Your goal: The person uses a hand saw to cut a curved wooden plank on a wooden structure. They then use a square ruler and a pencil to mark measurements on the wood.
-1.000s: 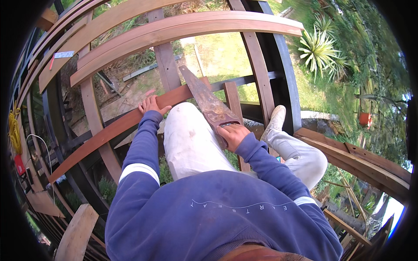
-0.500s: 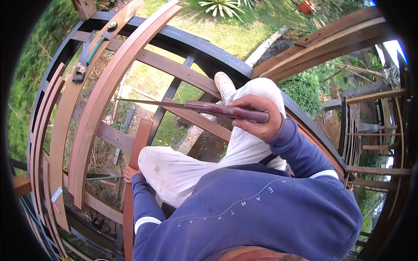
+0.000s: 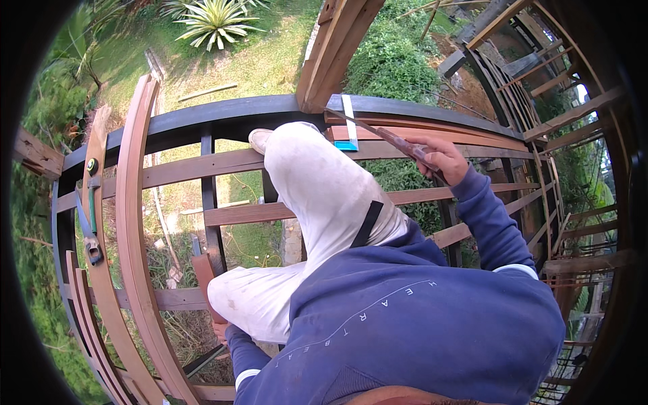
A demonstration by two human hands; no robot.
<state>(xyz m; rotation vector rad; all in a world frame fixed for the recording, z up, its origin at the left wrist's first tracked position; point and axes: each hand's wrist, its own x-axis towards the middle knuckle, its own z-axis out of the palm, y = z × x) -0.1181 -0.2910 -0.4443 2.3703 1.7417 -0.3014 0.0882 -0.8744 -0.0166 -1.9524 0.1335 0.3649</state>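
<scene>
high on a curved timber frame above a grassy yard, i see the right hand [image 3: 442,160] with its fingers closed around the handle of a long, thin blade [image 3: 378,133], held out over the dark curved rail [image 3: 236,111] just past the raised knee in white trousers [image 3: 324,196]. the left hand [image 3: 221,331] sits low beside a reddish wooden piece [image 3: 204,277], mostly hidden by the leg; i cannot tell whether its fingers are open or closed.
</scene>
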